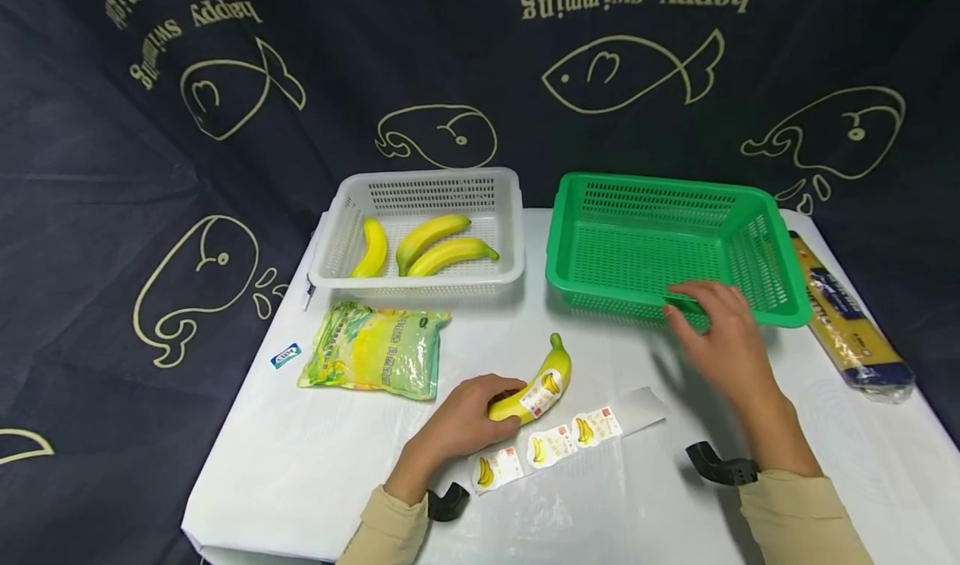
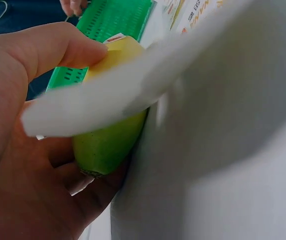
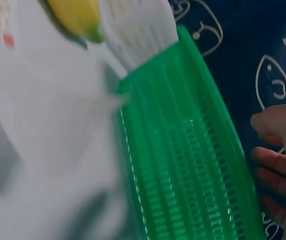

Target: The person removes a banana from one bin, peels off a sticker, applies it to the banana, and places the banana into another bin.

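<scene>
My left hand (image 1: 480, 415) grips a yellow banana (image 1: 558, 369) close over the table, its stem end pointing away from me. A white sticker with a banana picture (image 1: 542, 392) is on the banana's upper side. In the left wrist view the thumb (image 2: 68, 47) lies along the banana's green end (image 2: 108, 150), and a blurred pale strip crosses in front. My right hand (image 1: 723, 340) holds nothing; its fingers are spread loosely and overlap the front rim of the green basket (image 1: 558, 252) in the head view. Below the banana lies a strip of banana stickers (image 1: 551, 446).
A white basket (image 1: 322, 257) at the back left holds several bananas (image 1: 450, 254). In front of it lie a yellow-green packet (image 1: 375, 348) and a small blue-white wrapper (image 1: 285, 356). A long yellow and blue package (image 1: 851, 319) lies along the right edge, and a dark printed cloth (image 1: 465, 57) hangs behind.
</scene>
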The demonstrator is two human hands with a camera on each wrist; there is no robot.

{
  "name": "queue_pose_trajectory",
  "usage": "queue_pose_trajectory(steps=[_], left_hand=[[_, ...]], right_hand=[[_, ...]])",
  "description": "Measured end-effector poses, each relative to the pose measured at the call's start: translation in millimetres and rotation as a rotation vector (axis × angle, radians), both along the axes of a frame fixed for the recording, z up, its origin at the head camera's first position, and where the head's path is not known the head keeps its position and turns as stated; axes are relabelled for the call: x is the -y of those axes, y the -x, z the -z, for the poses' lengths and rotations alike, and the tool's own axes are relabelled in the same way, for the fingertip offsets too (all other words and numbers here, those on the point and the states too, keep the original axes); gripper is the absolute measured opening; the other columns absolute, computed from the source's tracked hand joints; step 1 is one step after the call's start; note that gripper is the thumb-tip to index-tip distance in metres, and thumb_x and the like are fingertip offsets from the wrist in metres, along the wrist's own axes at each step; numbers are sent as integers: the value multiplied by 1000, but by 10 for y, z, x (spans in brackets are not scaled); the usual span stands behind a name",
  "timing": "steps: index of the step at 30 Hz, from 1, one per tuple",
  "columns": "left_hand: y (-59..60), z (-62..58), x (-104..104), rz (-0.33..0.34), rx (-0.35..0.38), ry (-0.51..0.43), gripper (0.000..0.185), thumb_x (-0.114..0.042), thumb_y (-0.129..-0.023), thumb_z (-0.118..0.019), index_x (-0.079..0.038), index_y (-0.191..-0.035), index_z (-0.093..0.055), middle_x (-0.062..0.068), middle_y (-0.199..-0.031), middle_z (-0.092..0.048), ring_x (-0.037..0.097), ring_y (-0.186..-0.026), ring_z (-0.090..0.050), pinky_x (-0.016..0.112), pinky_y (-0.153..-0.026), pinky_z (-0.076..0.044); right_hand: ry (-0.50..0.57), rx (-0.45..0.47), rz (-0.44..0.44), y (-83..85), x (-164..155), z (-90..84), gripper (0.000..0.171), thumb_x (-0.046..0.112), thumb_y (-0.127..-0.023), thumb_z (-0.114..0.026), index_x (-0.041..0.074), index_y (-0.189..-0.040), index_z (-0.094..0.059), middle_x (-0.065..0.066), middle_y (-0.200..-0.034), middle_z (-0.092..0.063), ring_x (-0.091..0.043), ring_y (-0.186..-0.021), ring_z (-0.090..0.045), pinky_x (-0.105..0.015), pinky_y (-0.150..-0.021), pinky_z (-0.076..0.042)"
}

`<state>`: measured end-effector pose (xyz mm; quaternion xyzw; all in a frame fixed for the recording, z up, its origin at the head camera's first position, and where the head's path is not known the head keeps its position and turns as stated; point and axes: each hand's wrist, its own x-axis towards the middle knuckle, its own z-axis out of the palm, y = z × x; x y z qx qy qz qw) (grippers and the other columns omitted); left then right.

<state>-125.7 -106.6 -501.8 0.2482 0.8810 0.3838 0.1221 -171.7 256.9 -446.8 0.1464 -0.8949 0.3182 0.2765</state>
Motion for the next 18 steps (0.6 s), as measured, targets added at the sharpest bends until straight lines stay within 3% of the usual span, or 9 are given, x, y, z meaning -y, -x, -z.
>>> queue_pose_trajectory(steps=[18], left_hand=[[-3,38,21,-6,1,-23,45,-31,-84,-70,-21,-127,-62,-12,-112,-62,4,-93,-56,29,-84,-46]], right_hand=[[-111,42,41,31,-295,122,35,25,-80,-76,8,-110,-68,-14,-116,-61,-39,-112,-47,-62,-94,-21]])
